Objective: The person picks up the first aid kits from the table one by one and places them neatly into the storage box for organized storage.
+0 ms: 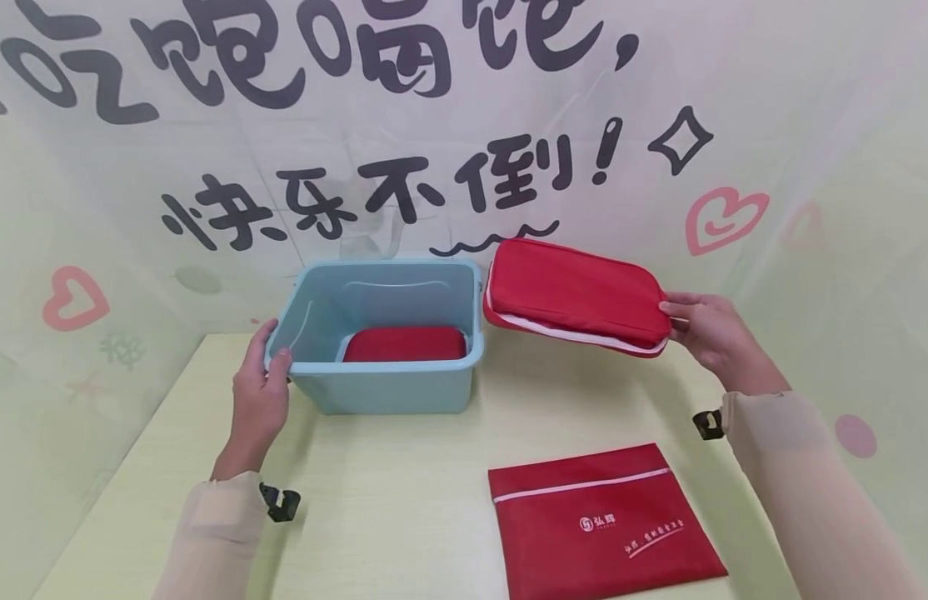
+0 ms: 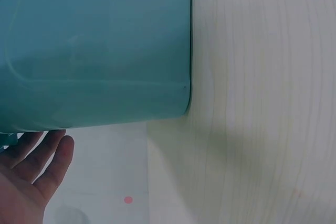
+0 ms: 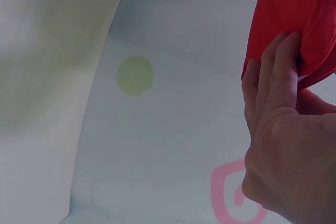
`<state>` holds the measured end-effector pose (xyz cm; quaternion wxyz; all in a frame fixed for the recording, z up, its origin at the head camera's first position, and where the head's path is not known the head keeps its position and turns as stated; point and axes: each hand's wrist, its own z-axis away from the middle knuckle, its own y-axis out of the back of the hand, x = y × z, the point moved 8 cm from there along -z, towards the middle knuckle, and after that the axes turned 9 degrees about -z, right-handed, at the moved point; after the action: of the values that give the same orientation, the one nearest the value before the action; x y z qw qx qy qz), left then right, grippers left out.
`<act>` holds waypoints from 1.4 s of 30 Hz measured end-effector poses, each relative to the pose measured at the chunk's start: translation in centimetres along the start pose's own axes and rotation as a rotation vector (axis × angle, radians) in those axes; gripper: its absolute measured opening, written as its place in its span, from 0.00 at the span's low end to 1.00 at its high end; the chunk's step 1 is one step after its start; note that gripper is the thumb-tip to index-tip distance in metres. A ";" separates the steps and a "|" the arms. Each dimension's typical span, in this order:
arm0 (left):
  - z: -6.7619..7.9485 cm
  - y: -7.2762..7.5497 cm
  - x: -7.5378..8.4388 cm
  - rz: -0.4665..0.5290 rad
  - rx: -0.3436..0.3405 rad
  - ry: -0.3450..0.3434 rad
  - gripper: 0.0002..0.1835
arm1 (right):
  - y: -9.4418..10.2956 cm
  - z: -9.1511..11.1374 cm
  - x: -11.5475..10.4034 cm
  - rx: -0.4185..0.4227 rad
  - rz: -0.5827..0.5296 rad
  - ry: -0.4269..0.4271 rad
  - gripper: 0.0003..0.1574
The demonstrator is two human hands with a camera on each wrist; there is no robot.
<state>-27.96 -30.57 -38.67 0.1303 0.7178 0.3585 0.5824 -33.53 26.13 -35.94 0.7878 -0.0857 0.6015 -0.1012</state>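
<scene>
My left hand [image 1: 260, 390] grips the left rim of a light blue plastic bin [image 1: 396, 390], thumb at the near corner and fingers along the outside wall. Inside the bin lies a red item [image 1: 406, 343], its lower part hidden by the front wall. To the right, my right hand [image 1: 707, 333] pinches the right end of a red zippered pouch [image 1: 576, 292] with a white zipper strip. This pouch is held up over the table, slightly tilted, its left end beside the bin's right rim. In the right wrist view, fingers [image 3: 283, 72] lie against the red fabric.
A flat red document bag [image 1: 599, 525] with a white zipper line and white print lies at the table's front right. The pale wood-grain table [image 1: 389, 483] meets a printed wall sheet [image 1: 209, 150] with black lettering behind the bin.
</scene>
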 end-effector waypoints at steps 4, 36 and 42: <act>0.0 -0.1 0.0 0.002 -0.002 -0.005 0.27 | -1.3 0.1 0.0 -0.007 -0.007 0.002 0.38; 0.0 -0.1 0.1 -0.007 -0.002 -0.010 0.27 | -11.9 -0.5 0.4 -0.033 0.045 0.010 0.28; 0.0 -0.1 0.0 0.001 -0.006 -0.008 0.27 | -13.8 -0.7 0.5 -0.037 0.031 0.026 0.26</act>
<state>-27.96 -30.53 -38.76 0.1335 0.7200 0.3561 0.5805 -34.83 12.69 -33.02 0.7798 -0.0896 0.6145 -0.0787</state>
